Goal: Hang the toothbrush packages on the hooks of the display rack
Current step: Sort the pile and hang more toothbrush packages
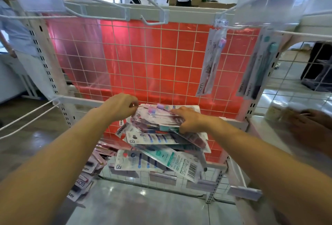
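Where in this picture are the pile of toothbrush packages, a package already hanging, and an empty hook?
pile of toothbrush packages (161, 140): head view, on a white package mid-pile.
hanging package (209, 66): head view, its middle.
empty hook (149, 23): head view, its upturned tip.

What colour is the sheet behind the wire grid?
Red sheet, seen in the head view.

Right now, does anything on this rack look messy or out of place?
Yes. The toothbrush packages lie in a loose, crisscrossed pile on the lower shelf, and more have slid off to the left. Only two hooks carry hanging packages, both at the right; the other hooks are bare.
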Motion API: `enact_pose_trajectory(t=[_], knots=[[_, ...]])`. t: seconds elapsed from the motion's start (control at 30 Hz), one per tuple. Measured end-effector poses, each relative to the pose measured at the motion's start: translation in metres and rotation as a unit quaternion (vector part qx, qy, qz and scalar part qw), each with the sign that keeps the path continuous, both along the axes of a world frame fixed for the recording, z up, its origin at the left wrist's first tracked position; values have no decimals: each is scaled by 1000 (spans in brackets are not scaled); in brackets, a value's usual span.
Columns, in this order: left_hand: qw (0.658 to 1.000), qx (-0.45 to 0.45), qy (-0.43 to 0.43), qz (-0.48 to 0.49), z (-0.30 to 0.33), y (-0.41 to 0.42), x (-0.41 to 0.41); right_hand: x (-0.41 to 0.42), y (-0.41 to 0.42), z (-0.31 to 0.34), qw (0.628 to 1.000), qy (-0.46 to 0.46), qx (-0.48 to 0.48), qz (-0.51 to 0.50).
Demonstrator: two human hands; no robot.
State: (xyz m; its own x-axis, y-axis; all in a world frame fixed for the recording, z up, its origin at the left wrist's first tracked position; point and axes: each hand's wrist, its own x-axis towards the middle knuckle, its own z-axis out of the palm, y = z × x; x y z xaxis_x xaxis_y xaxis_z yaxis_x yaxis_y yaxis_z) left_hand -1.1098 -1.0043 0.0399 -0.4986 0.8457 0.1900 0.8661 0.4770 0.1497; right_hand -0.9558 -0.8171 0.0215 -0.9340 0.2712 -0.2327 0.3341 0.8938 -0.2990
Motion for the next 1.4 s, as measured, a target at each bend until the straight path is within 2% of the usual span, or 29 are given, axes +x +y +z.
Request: enact_pose_trajectory(t=[0.13,0.5,0.77,0.93,1.23,1.4], knots=[[1000,15,-7,-8,0,-1,-2,6,-1,-11,997,70,-25,8],[1000,8,-20,11,-1,-13,0,24,-12,-21,975,183,87,93],[999,27,8,18,1,-21,2,34,-29,-20,962,194,151,118],[999,25,13,26,0,-27,4,39,-36,-25,952,217,156,147],[998,52,6,31,-3,-30,9,47,-39,-18,948,228,174,141],[999,22,16,35,3,-28,11,56,-37,-3,946,222,187,147]])
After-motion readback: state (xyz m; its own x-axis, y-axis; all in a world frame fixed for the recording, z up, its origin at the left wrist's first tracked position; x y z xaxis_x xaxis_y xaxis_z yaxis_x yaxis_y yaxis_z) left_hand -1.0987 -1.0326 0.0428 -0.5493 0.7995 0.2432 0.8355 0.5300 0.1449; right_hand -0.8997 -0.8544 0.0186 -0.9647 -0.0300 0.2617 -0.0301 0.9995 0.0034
